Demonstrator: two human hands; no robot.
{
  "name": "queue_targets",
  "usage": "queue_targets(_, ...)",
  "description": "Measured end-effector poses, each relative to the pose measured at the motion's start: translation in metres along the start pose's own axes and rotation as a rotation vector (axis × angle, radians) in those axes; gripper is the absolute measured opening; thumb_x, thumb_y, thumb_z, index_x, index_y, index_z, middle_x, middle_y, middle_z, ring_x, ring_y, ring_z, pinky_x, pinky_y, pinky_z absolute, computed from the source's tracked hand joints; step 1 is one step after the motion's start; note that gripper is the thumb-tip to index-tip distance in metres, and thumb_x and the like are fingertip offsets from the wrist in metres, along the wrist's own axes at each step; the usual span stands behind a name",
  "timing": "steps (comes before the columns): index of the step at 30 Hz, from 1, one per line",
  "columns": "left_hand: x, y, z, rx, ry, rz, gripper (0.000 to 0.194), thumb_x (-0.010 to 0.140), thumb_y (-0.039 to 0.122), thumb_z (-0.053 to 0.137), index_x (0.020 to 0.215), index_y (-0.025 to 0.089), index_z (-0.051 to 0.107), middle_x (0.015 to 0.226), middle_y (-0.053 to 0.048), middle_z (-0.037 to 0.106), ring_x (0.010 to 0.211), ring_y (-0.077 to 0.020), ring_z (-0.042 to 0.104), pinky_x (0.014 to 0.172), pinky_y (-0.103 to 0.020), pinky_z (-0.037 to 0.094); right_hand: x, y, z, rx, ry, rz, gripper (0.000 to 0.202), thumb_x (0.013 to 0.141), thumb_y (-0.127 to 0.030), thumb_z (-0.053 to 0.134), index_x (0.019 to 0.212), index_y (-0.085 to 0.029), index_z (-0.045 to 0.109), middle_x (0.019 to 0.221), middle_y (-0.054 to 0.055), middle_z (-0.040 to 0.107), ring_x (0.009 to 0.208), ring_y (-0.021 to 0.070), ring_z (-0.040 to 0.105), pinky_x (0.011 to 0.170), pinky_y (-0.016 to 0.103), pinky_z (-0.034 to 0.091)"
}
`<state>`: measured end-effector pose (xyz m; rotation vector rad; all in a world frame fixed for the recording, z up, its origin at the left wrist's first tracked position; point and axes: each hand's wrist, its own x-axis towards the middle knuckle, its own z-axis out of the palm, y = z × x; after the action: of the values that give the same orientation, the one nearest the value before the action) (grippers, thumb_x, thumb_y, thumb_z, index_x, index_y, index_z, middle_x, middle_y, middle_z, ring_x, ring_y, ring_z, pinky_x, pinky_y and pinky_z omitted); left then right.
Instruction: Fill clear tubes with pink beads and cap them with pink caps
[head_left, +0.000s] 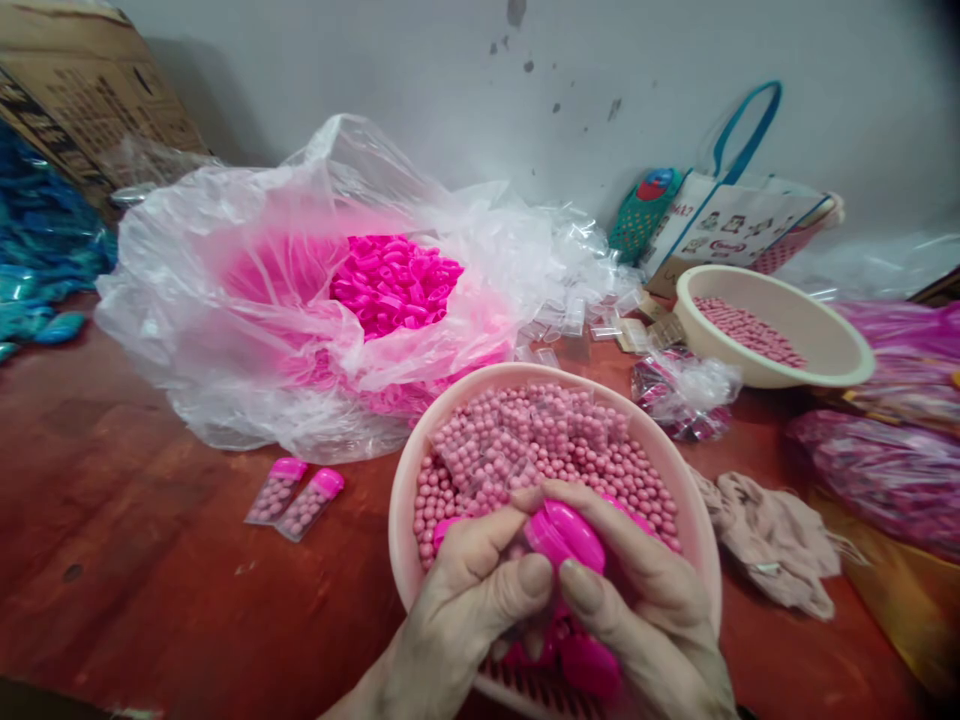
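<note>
Head view: both hands are positioned over the near part of a pale pink basin point(403, 510), which sits on the red bench point(150, 500). The left hand point(480, 585) and the right hand point(649, 600) each have the grip closed on a bright pink cap point(566, 538), held between thumbs and fingers; the fingers obstruct whatever lies beneath it. Pink beads point(630, 470) fill the basin, with clear containers point(487, 445) lying on them and further pink caps point(589, 665) below the hands. Left of the basin, two capped, bead-filled containers point(304, 500) lie side by side. A large open plastic bag point(161, 270) of pink pieces point(394, 285) occupies the area behind and left, crowding the basin's far-left rim. Behind the basin: loose clear cases point(574, 318) and a small tied bag point(686, 395). Behind right: a cream bowl point(840, 345) holding beads, in front of a printed tote point(731, 225). Right: a crumpled cloth point(776, 540), near filled plastic packs point(885, 475).
</note>
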<state>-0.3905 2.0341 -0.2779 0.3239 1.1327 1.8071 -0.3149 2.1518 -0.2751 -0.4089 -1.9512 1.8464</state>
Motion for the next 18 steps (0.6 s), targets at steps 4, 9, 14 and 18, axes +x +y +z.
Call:
queue_targets(4,0.0,0.001,0.003,0.047,0.023,0.005,0.029,0.084,0.039,0.055,0.084,0.011,0.06,0.057,0.001,0.048,0.049,-0.0063,0.038,0.045,-0.018,0.026,0.002,0.004,0.003,0.339,-0.092,0.175,0.031,0.082,-0.027,0.062,0.112,-0.034,0.062,0.112,0.002,0.067,0.097,0.0197,0.066,0.073,0.024,0.058)
queue_targets(9,0.0,0.0,0.007,0.084,0.085,0.015,0.025,0.084,0.037,0.056,0.079,0.013,0.057,0.059,0.002,0.047,0.054,-0.0078,0.04,0.05,-0.019,0.029,0.005,0.012,-0.002,0.322,-0.217,-0.04,0.035,0.088,-0.022,0.05,0.122,-0.031,0.054,0.116,0.005,0.065,0.104,0.0226,0.063,0.083,0.037,0.055)
queue_targets(14,0.0,0.004,0.008,0.089,0.065,0.009,0.028,0.082,0.042,0.057,0.082,0.014,0.06,0.057,0.003,0.046,0.051,-0.0079,0.038,0.048,-0.019,0.028,0.006,0.006,-0.006,-0.136,-0.195,-0.189,0.038,0.089,-0.021,0.049,0.126,-0.027,0.049,0.12,0.005,0.063,0.11,0.0193,0.059,0.093,0.032,0.05)
queue_targets(18,-0.002,0.005,0.008,0.015,0.119,-0.014,0.028,0.079,0.041,0.061,0.088,0.015,0.063,0.06,0.002,0.045,0.053,-0.0081,0.036,0.048,-0.019,0.028,0.004,0.003,-0.008,-0.55,-0.166,-0.406,0.049,0.086,-0.033,0.053,0.131,-0.018,0.042,0.123,0.012,0.059,0.111,0.0244,0.058,0.095,0.037,0.049)
